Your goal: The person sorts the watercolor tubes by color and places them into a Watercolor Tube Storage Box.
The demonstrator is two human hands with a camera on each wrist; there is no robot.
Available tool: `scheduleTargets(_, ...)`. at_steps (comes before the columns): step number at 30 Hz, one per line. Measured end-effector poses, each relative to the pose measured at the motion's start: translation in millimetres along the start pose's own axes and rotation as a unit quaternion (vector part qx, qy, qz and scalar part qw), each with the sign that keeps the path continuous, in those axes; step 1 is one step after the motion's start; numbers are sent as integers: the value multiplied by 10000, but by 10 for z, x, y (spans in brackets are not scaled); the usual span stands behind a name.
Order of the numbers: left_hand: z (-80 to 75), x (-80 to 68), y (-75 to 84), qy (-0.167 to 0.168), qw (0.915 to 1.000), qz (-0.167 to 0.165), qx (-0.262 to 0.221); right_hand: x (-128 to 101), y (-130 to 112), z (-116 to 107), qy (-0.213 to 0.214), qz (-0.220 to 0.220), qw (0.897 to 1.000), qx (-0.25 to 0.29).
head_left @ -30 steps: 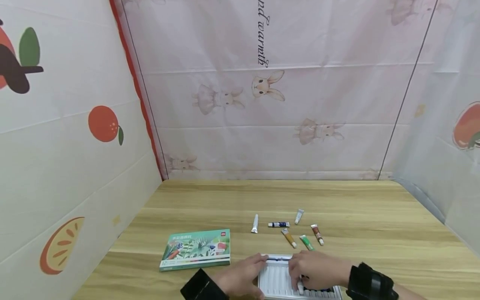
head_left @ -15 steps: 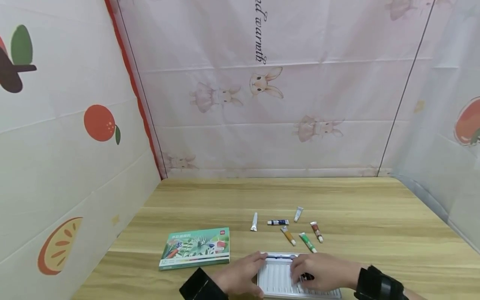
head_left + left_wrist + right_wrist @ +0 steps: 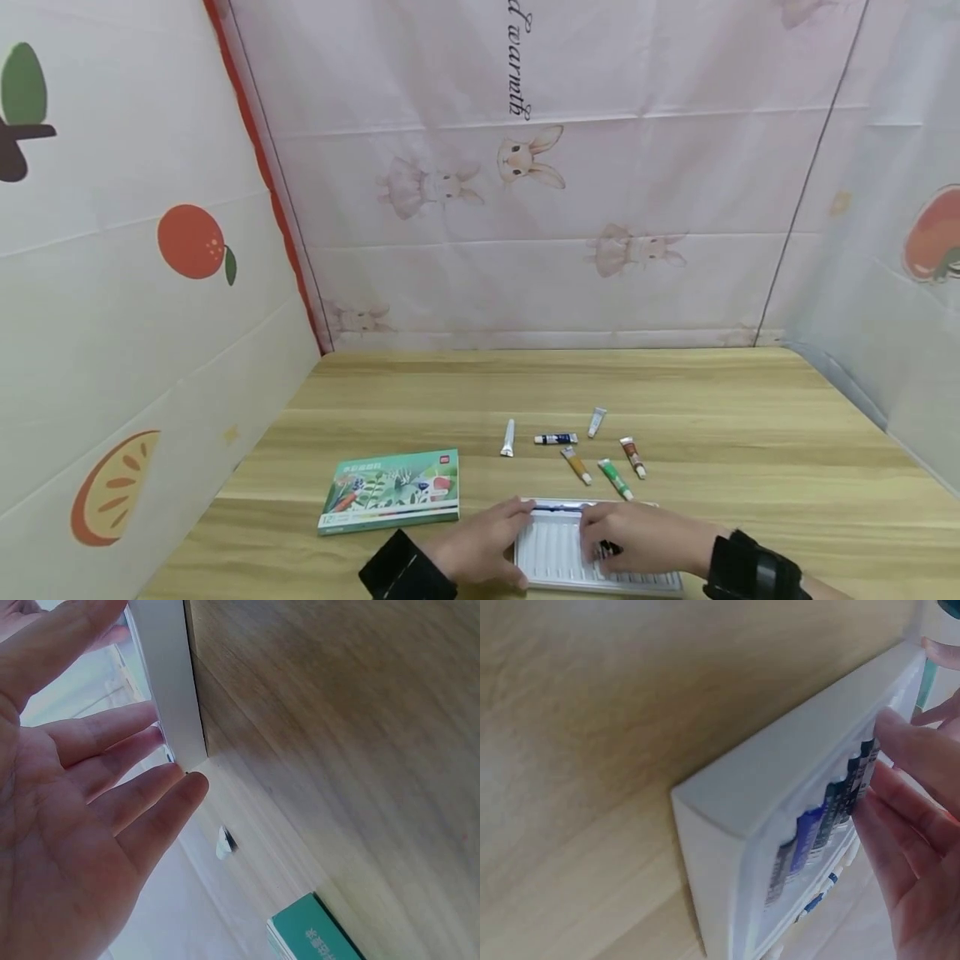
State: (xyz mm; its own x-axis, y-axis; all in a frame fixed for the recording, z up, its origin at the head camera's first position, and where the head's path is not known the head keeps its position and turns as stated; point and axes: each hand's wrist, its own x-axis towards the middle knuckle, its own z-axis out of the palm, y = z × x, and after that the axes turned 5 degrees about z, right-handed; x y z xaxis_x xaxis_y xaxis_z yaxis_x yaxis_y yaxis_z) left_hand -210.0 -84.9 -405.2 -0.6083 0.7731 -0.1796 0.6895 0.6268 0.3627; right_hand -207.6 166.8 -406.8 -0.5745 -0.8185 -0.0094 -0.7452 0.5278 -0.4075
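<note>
A white ridged tray [image 3: 549, 546] lies at the table's near side, with a thin dark-blue brush-like stick along its far edge. My left hand [image 3: 487, 543] rests along its left end, thumb at the near corner and fingers at the far one. In the left wrist view those fingers [image 3: 142, 799] are fairly straight and spread against the tray's side wall [image 3: 169, 682]. My right hand [image 3: 637, 537] reaches over the tray, thumb and fingertips pinching a dark paint tube [image 3: 868, 754]. Several other tubes, including a blue paint tube [image 3: 805, 834], lie side by side in the tray there.
Past the tray lie loose tubes: green [image 3: 615, 478], ochre [image 3: 576, 465], brown [image 3: 633, 457], dark blue [image 3: 556, 439] and two whitish ones, one a white tube [image 3: 508, 437]. A green illustrated box [image 3: 390, 492] lies left of my left hand. Printed cloth walls [image 3: 465, 283] stand around the table.
My right hand has shifted slightly right; the pale tube end seen below its fingers a second ago is out of sight. The left hand stays on the tray. The head view has tilted slightly.
</note>
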Motion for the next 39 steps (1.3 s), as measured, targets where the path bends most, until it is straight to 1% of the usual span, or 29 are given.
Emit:
scheduleTargets(5,8,-4,-17,26,10000,71,63,7,-8,0,-43,133,9999,-40)
scheduleTargets(7,12,-4,-17,28,9999,68,84,9,-9,-3,8,126,9999,-46)
scheduleTargets(10,14,1,-12,-10,10000,35,46,10,1,-4,315,-42,9993,-199)
scheduleTargets(14,13,10,-2,-36,10000,-52,-48,16,31,-1,748,-176,9949,-656)
scheduleTargets(17,0,9,2,-24,10000,-79,-50,22,48,3,759,-92,9937,-824)
scheduleTargets(20,-10,8,-5,-16,10000,-20,-20,30,72,-10,672,-64,9946,-790)
scheduleTargets(22,-12,8,-9,-39,10000,-2,-56,39,112,-45,771,-112,9937,-806)
scheduleTargets(24,-10,6,-15,-48,10000,60,-41,57,192,-107,929,-54,9921,-839)
scheduleTargets(26,-14,-1,-22,-71,9999,46,-57,98,315,-192,1188,98,9884,-938)
scheduleTargets(28,-12,-3,-30,-85,9999,51,-35,140,463,-282,1426,456,9817,-1179)
scheduleTargets(31,-8,1,-35,-108,9999,47,-1,206,685,-384,1577,937,9708,-1547)
scheduleTargets(33,-4,6,-37,-110,9999,85,23,245,801,-421,1565,1174,9644,-1781)
scheduleTargets(36,4,15,-42,-136,9999,71,-44,315,926,-429,1440,1248,9639,-1860)
scheduleTargets(39,11,16,-45,-148,9997,58,-175,387,1011,-407,1286,1326,9660,-1807)
